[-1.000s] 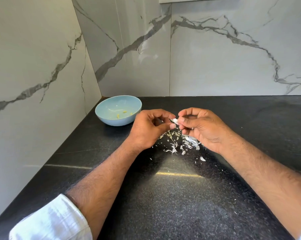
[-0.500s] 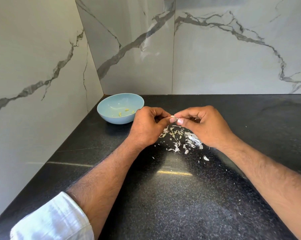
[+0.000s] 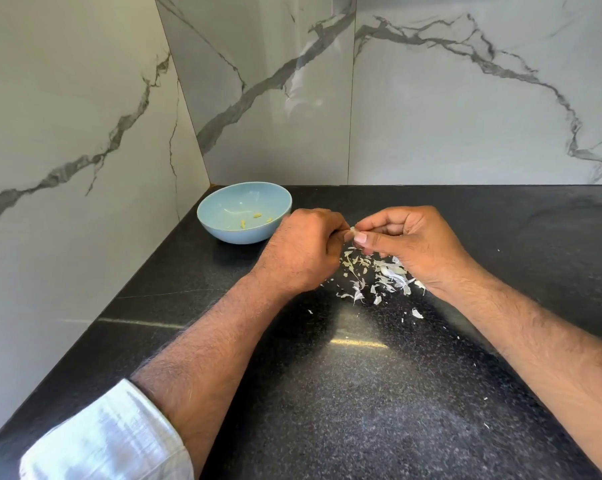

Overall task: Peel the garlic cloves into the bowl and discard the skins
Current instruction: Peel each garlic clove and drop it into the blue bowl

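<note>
A small garlic clove [image 3: 352, 231] shows as a white tip between my two hands, just above the counter. My left hand [image 3: 303, 249] curls round it from the left. From the right, my right hand [image 3: 410, 242] pinches it with thumb and fingers. Most of the clove is hidden by my fingers. Under and between the hands lies a scatter of white garlic skins [image 3: 379, 275] on the black counter. A light blue bowl [image 3: 216, 206] stands to the left of my left hand, with three small peeled cloves [image 3: 256, 218] in it.
The black speckled counter [image 3: 361, 393] runs into a corner of grey-veined marble walls [image 3: 84, 116] at the left and back. The bowl sits close to that corner. A few stray skin flakes [image 3: 416, 313] lie nearer to me.
Both hands have stayed together on the clove, with small finger shifts. The camera has tilted slightly, so the bowl and hands sit a little higher in view.
</note>
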Available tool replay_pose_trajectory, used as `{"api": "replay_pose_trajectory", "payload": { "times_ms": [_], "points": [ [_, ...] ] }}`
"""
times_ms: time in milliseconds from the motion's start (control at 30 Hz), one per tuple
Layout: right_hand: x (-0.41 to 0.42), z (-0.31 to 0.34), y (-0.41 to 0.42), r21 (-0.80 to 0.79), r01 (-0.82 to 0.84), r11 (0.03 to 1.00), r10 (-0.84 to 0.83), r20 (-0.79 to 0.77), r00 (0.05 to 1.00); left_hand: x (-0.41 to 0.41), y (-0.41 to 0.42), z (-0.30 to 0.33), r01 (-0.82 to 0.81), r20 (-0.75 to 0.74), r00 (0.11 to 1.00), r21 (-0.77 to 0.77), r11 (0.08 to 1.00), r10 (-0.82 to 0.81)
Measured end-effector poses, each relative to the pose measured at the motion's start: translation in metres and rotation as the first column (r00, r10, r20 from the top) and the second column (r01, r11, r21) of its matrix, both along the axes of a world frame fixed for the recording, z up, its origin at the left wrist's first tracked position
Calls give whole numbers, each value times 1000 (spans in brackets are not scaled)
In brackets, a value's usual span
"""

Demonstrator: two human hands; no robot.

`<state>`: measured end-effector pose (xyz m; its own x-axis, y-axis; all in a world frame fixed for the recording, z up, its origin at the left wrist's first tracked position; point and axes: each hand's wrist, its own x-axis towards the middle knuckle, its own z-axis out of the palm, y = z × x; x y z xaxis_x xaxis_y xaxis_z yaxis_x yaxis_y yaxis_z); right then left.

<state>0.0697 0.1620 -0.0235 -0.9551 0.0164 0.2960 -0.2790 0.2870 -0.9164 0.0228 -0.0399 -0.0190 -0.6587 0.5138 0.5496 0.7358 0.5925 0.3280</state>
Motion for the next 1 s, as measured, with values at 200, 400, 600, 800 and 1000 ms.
{"api": "replay_pose_trajectory", "payload": {
  "times_ms": [200, 400, 600, 800, 1000],
  "points": [
    [-3, 0, 0, -70, 17, 997, -14, 47, 999, -2, -9, 5, -2, 179, 984, -19, 1000, 6],
    [0, -5, -13, 372, 71, 926, -20, -138, 990, -16, -38, 14, -207, 245, 949, 8, 978, 198],
    [4, -9, -38, 766, 68, 640, 230, -275, 934, -18, -36, 10, -238, 246, 942, 20, 971, 226],
    [2, -8, -31, 874, 56, 482, 341, -246, 907, -18, -34, 9, -232, 259, 941, 18, 973, 220],
    [9, 6, -31, 896, 190, 400, 333, -336, 881, -21, -36, 6, -242, 259, 939, 25, 970, 228]
  ]
}}
